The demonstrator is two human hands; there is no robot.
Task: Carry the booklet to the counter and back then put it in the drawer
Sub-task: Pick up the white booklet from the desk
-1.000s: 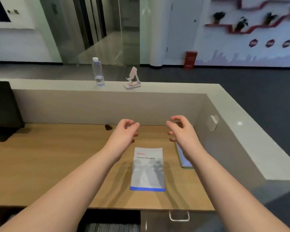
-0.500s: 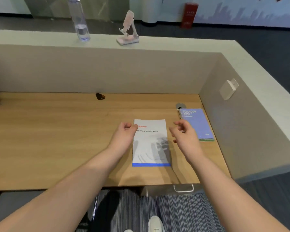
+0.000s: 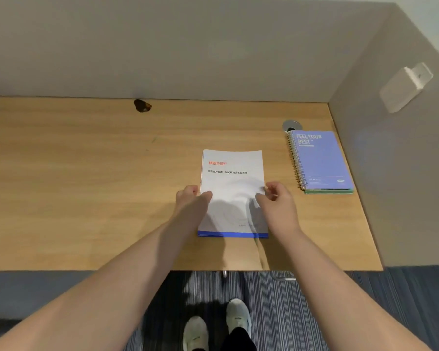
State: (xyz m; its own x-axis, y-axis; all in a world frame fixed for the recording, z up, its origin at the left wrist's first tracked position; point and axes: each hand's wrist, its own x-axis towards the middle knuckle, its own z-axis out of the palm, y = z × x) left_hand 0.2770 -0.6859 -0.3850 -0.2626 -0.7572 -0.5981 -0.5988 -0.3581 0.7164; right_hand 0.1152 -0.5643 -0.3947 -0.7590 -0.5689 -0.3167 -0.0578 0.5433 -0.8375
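Observation:
A white booklet (image 3: 232, 173) with red lettering and a blue bottom stripe lies flat on the wooden desk (image 3: 86, 173), right of the middle. My left hand (image 3: 192, 202) is at its left edge, thumb on the cover and fingers curled beside the edge. My right hand (image 3: 276, 201) pinches the right edge in the same way. A metal drawer handle (image 3: 283, 277) shows just under the desk's front edge, below my right forearm; the drawer itself is hidden.
A purple spiral notebook (image 3: 319, 160) lies on the desk's right side, next to a round cable grommet (image 3: 292, 125). A small dark object (image 3: 142, 105) sits by the back partition. A white box (image 3: 406, 86) hangs on the right wall. My shoes (image 3: 238, 315) stand on striped carpet.
My view has tilted down, so the counter top with its bottle and stand is out of sight. Both hands came down from above the desk onto the booklet's side edges.

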